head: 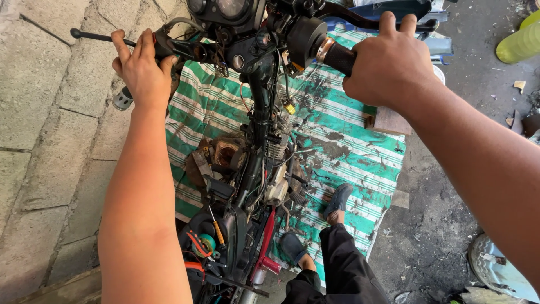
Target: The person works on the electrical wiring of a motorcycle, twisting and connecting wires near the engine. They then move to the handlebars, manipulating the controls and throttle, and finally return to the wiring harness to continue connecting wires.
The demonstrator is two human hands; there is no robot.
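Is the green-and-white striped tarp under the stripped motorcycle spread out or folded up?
Spread out. The striped tarp lies flat on the ground beneath the motorcycle frame, smeared with dark grease, its edges reaching the stone paving.

Round gauge dials [225, 8] at top centre, above handlebar, dark faces in black housing, cut by frame edge; markings not readable. Small yellow tag [290, 108] hanging beside steering column, over green-and-white striped tarp. Yellow-green plastic bottle [520, 40] at top right on floor, lying tilted, partly out of frame.
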